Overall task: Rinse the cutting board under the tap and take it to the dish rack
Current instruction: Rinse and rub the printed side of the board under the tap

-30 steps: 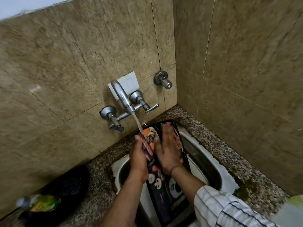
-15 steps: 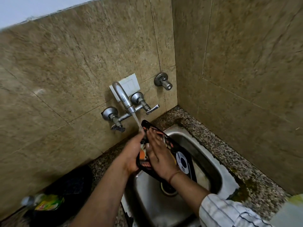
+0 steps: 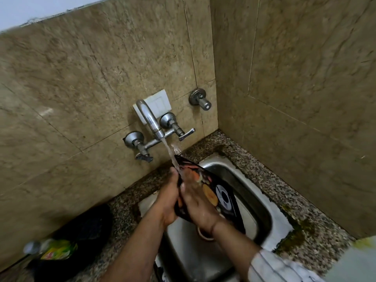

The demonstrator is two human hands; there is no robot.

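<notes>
Black cutting board (image 3: 220, 192) between hands (image 3: 184, 202)

no readable text, bottle label (image 3: 55, 252) blurred, cutting board (image 3: 220, 197) print shows no legible words

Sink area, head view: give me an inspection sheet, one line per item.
Surface: speckled granite counter around a steel sink; greenish stain at its right corner.
Job's things: patterned black cutting board held tilted over the sink, tap running onto its top edge.
Clutter: green-labelled bottle on a dark object, left.
Grippers: left hand grips the board's edge; right hand lies flat on its face.
Cables: nothing seen.
Surroundings: tiled corner walls, white switch plate, spare valve; no dish rack seen.
</notes>
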